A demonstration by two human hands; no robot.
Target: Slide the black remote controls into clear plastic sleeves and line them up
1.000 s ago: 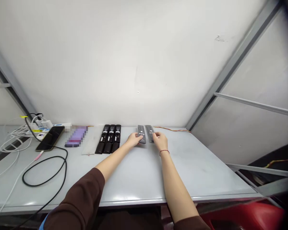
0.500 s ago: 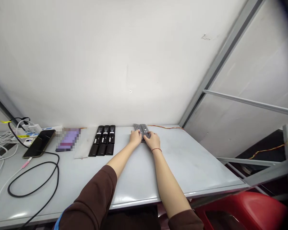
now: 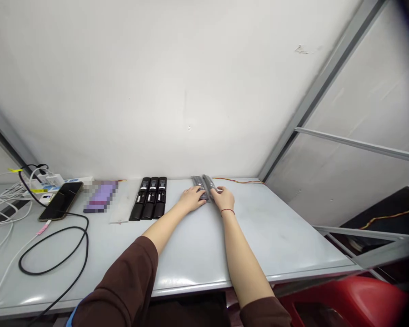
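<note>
Nearest us, a glossy red plastic stool point(image 3: 352, 297) pokes out under the front edge of a pale grey smooth-topped table point(image 3: 279, 245). Two brown sleeves reach in over that edge, and here is the action: the left hand point(image 3: 192, 199) lies over the near end of a slim dark grey button-faced remote control point(image 3: 197, 180), fingers loosely stretched; whether they truly grip, I cannot tell. The right hand point(image 3: 225, 199) (thin red cord at its wrist) has thumb and fingers pinched round a second long grey remote control point(image 3: 208, 182), tipped up onto its side. Both remotes are at the far side of the table, close together; the left hand seems to steady its one while the right tilts the other.

Off to the left, three black plastic remote controls point(image 3: 152, 200) lie backs up, battery bays showing, side by side, probably to keep them in one neat row. Behind everything rises a plain white wall point(image 3: 187, 91).

And the change! Half a second ago both grey remotes lay flat together, the two hands nearly meeting; now the right one stands tilted and the hands have parted slightly.
</note>
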